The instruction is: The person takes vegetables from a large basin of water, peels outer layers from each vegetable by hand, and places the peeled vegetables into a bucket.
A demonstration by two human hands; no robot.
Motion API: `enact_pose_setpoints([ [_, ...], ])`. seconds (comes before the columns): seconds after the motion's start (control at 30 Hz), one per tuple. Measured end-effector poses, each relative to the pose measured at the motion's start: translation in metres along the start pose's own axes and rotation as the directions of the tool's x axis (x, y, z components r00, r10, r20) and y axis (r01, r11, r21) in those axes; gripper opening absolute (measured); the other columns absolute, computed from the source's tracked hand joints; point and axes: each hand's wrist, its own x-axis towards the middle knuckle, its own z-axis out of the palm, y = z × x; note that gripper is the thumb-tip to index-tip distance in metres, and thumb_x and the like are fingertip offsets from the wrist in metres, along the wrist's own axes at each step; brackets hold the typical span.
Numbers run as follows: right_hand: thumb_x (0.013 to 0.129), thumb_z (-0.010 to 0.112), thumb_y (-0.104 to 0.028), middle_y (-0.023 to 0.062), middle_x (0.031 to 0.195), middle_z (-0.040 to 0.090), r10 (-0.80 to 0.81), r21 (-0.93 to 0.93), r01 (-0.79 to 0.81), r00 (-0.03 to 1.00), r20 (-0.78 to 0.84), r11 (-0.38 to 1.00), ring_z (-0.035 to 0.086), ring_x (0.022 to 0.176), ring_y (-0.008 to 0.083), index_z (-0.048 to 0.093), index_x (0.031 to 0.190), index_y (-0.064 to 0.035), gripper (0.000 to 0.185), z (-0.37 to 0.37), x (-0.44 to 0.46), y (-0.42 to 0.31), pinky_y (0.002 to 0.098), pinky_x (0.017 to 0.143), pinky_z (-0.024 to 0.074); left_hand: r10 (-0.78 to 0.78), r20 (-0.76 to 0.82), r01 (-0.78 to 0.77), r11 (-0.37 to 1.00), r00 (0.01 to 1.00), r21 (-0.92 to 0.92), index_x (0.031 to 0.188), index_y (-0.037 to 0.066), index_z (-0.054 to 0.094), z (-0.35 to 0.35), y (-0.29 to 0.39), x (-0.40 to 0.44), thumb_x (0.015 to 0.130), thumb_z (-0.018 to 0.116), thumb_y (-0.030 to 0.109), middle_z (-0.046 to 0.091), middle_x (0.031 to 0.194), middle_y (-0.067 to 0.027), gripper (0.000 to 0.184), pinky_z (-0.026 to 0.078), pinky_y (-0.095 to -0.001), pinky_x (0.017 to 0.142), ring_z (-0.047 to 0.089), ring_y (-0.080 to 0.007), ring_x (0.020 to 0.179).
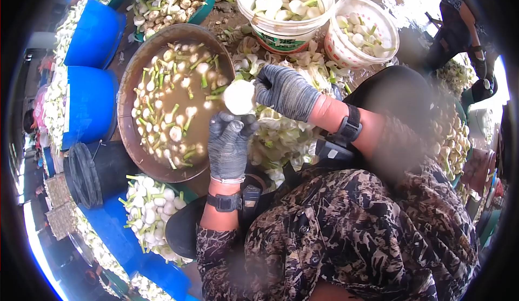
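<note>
A white peeled garlic bulb [239, 97] is between my two gloved hands, over the right rim of a round brown basin [126, 111]. My left hand [231, 141], in a grey knit glove, is closed with its fingertips at the lower side of the bulb. From the right, my right hand [284, 91], also gloved in grey, comes up against the bulb with its fingers curled closed. Whatever those fingers pinch is hidden. Murky water in the basin holds many garlic bulbs [175, 133] with short green stems.
Beyond my hands stand a white bucket [284, 37] and a smaller patterned bucket [361, 57], both holding peeled bulbs. Loose peels [286, 139] are heaped below my right hand. Blue tubs [92, 106] line the left, near a black bucket [86, 174] and a garlic pile [151, 212].
</note>
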Motion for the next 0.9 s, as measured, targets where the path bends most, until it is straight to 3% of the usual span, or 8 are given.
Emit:
enact_pose_setpoints([
  [0.13,0.082,0.066,-0.028,0.0185,0.075,0.064,-0.130,-0.077,0.124,0.989,-0.073,0.989,0.064,0.072,0.0390,0.062,0.085,-0.0041,0.024,0.006,-0.010,-0.011,0.0451,0.066,0.0505,-0.071,0.005,0.070,0.977,0.997,-0.200,0.107,0.009,0.052,0.002,0.005,0.007,0.094,0.063,0.027,0.058,0.106,-0.0124,0.025,0.053,-0.0498,0.089,0.062,-0.0306,0.098],
  [0.17,0.078,0.066,-0.011,0.0170,0.073,0.060,-0.173,-0.081,0.167,0.982,-0.077,0.983,0.060,0.070,0.0382,0.056,0.085,-0.0036,0.015,0.007,-0.013,-0.015,0.0427,0.063,0.0481,-0.140,-0.007,0.139,0.988,0.990,-0.063,0.114,0.008,0.052,-0.003,0.006,0.015,0.094,0.061,0.035,0.058,0.109,-0.0133,0.034,0.051,-0.0517,0.092,0.062,-0.0310,0.097],
  [0.27,0.078,0.067,-0.011,0.0167,0.073,0.060,-0.205,-0.141,0.195,0.977,-0.064,0.971,0.060,0.070,0.0384,0.056,0.085,-0.0045,0.015,0.007,-0.013,-0.018,0.0430,0.062,0.0485,-0.188,-0.025,0.189,0.982,0.982,0.029,0.125,0.006,0.050,0.004,0.009,0.017,0.091,0.064,0.036,0.063,0.098,-0.0106,0.047,0.057,-0.0398,0.082,0.066,-0.0247,0.084],
  [0.43,0.079,0.066,-0.011,0.0172,0.074,0.060,-0.304,-0.137,0.295,0.951,-0.053,0.946,0.060,0.070,0.0389,0.056,0.087,-0.0042,0.015,0.012,-0.016,-0.006,0.0445,0.062,0.0483,-0.192,-0.037,0.192,0.981,0.981,0.001,0.129,0.005,0.049,-0.001,-0.001,0.016,0.089,0.070,0.025,0.060,0.112,-0.0091,0.049,0.057,-0.0382,0.083,0.063,-0.0227,0.098],
  [0.67,0.086,0.060,-0.020,0.0192,0.084,0.066,-0.006,-0.439,-0.183,0.918,-0.396,0.880,0.065,0.080,0.0386,0.063,0.093,-0.0053,0.016,-0.031,0.026,0.038,0.0466,0.072,0.0530,-0.117,0.031,0.119,0.990,0.993,-0.070,0.133,0.008,0.050,0.006,0.012,0.002,0.086,0.073,0.025,0.061,0.119,-0.0099,0.055,0.055,-0.0421,0.090,0.063,-0.0265,0.102],
  [0.73,0.088,0.060,-0.021,0.0190,0.092,0.067,-0.176,-0.455,-0.033,0.895,-0.409,0.890,0.065,0.085,0.0383,0.065,0.099,-0.0054,0.019,-0.029,0.020,0.034,0.0456,0.076,0.0531,-0.107,0.006,0.107,0.988,0.994,-0.113,0.134,0.004,0.046,0.006,0.016,0.002,0.086,0.073,0.024,0.058,0.118,-0.0099,0.058,0.056,-0.0426,0.088,0.061,-0.0258,0.104],
  [0.8,0.087,0.065,-0.016,0.0185,0.097,0.068,-0.437,-0.335,0.328,0.836,-0.333,0.883,0.065,0.092,0.0378,0.065,0.106,-0.0032,0.023,-0.025,0.004,0.005,0.0440,0.079,0.0531,-0.111,0.064,0.119,0.983,0.992,-0.141,0.137,0.006,0.045,0.001,0.015,0.003,0.087,0.072,0.027,0.058,0.122,-0.0095,0.061,0.053,-0.0433,0.092,0.060,-0.0254,0.107],
  [0.9,0.086,0.064,-0.024,0.0145,0.087,0.066,-0.512,-0.267,0.481,0.858,-0.053,0.835,0.063,0.085,0.0354,0.067,0.098,-0.0081,0.020,-0.014,-0.012,-0.011,0.0447,0.076,0.0497,-0.124,0.148,0.141,0.984,0.981,-0.111,0.141,0.008,0.042,0.004,0.011,0.002,0.086,0.071,0.032,0.055,0.127,-0.0085,0.066,0.049,-0.0438,0.098,0.058,-0.0244,0.112],
])
